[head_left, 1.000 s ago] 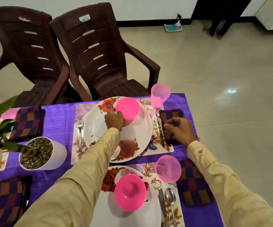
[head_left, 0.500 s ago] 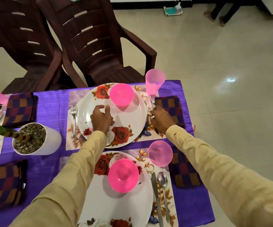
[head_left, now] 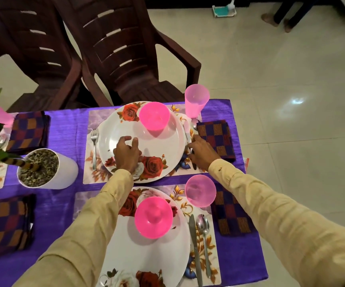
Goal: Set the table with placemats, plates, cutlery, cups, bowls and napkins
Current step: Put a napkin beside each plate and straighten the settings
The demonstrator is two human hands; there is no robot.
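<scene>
On the far placemat sits a white rose-patterned plate with a pink bowl at its far edge. A fork lies on its left and a pink cup stands at the far right. My left hand hovers over the plate's middle, fingers loosely curled and holding nothing. My right hand is at the plate's right rim and pinches the knife, beside a checked napkin.
The near setting has a plate, pink bowl, cup, knife, spoon and napkin. A white plant pot and two napkins lie left. Brown chairs stand beyond the table.
My left hand let go of the pink bowl and drew back to the plate's middle. My right hand left the napkin and moved left onto the knife.
</scene>
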